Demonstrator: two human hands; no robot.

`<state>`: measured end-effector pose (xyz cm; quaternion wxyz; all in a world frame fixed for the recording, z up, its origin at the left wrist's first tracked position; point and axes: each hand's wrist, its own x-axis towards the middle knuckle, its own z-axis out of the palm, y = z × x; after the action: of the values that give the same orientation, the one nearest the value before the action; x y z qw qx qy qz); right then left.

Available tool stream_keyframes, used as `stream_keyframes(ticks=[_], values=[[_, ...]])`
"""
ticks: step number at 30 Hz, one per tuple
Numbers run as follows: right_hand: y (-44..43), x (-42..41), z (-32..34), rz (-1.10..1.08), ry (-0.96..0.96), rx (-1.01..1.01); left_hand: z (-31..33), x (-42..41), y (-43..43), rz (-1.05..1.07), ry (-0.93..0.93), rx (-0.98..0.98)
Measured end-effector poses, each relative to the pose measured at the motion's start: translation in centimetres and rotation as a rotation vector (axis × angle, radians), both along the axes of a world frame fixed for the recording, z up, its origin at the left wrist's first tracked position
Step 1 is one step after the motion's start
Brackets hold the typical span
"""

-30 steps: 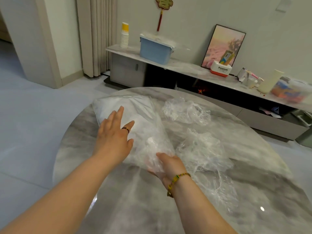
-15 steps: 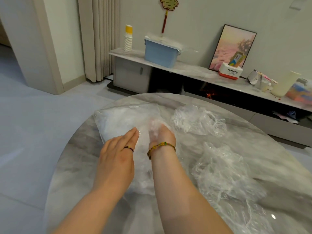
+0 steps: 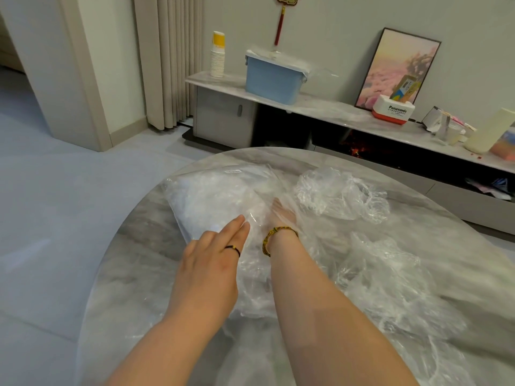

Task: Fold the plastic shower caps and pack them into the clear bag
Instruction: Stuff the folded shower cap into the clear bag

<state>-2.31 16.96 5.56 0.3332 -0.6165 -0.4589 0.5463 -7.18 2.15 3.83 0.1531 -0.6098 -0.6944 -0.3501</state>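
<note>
Left hand [image 3: 211,263] lies flat, palm down, fingers straight and together, on the near edge of the bag [image 3: 211,196]. It presses the film to the table [image 3: 133,260] and grips nothing. Right hand [image 3: 281,215] is inside the bag up to the wrist and shows only through the film. Curled on a folded cap or loose: cannot tell.

Bag lies on its side, stuffed white, mouth toward the person. One crumpled, unfolded cap [image 3: 342,196] sits just right of the bag. A heap [image 3: 390,288] of more clear plastic lies right of the bag and nearer the person, against the right forearm.

Risks, as I judge them:
- Thin film holds no crease, so a folded cap may spring open once let go.
- Film clings to skin, so drawing the right hand out may drag packed caps with it.
- Tabletop looks slick, so if the left hand lifts, the bag may slide or its mouth collapse.
- Right forearm could sweep the heap away from the bag.

Hard to make out:
- Right fingers.
- Number of caps in the bag, which reads as one white mass.
- Exact line of the bag's mouth among the clear layers.
- How many caps are in the heap, whose near side is cut off.
- Small label at the bag's far edge is unreadable.
</note>
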Motion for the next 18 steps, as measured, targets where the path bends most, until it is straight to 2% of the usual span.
stream_keyframes(ticks=[5, 11, 16, 18], values=[[-2.2, 0.3, 1.4, 0.004, -0.094, 0.073, -0.1, 0.1, 0.0, 0.027, 0.038, -0.042], [-5.6, 1.9, 1.9, 0.097, -0.195, 0.199, 1.4, 0.4, -0.8, 0.098, -0.056, -0.219], [-11.2, 7.3, 2.5, 0.351, -0.161, 0.401, 0.4, -0.1, -0.7, 0.108, -0.026, -0.155], [-13.1, 10.8, 2.3, 0.368, -0.241, 0.468, 0.7, 0.3, -0.9, 0.073, 0.014, -0.078]])
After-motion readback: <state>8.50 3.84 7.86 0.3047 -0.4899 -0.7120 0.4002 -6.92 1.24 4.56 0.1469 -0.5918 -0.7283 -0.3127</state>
